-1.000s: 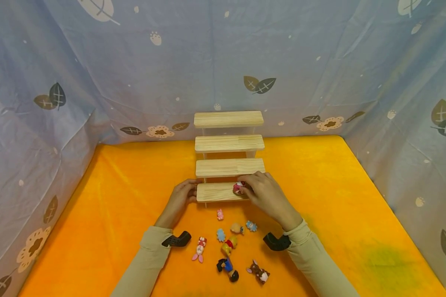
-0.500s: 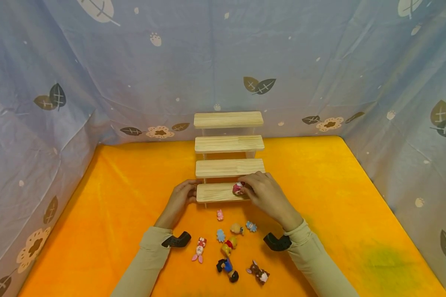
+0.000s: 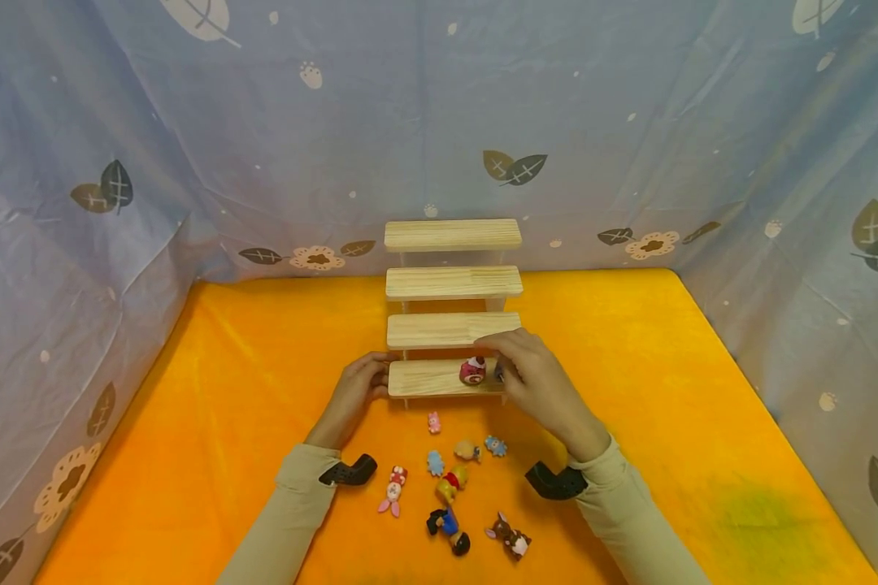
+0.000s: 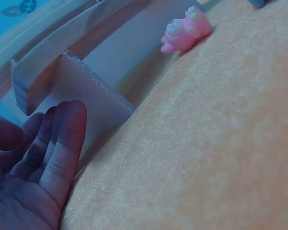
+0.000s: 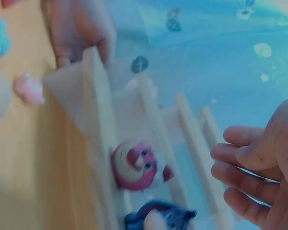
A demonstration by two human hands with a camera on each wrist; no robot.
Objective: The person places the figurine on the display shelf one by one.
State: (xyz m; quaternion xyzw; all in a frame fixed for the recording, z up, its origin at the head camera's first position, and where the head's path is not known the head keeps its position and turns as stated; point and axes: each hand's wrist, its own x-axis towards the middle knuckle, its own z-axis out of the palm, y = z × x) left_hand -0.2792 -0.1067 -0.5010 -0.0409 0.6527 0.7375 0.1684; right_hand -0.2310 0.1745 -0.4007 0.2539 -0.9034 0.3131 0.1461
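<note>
The pink bear (image 3: 472,370) sits on the bottom step of the wooden shelf (image 3: 454,282), nearer the right end. A dark blue toy (image 5: 180,218) is just beside it. The right hand (image 3: 545,383) is near both toys, but it is loose and holds nothing. The left hand (image 3: 353,398) is by the left end of that step, with its fingers nearly straight and not squeezing; I can't tell if they touch it. A little pink toy (image 3: 434,422), a yellow bear (image 3: 451,483) and a rabbit (image 3: 393,490) lie in front on the orange cloth (image 3: 190,447).
</note>
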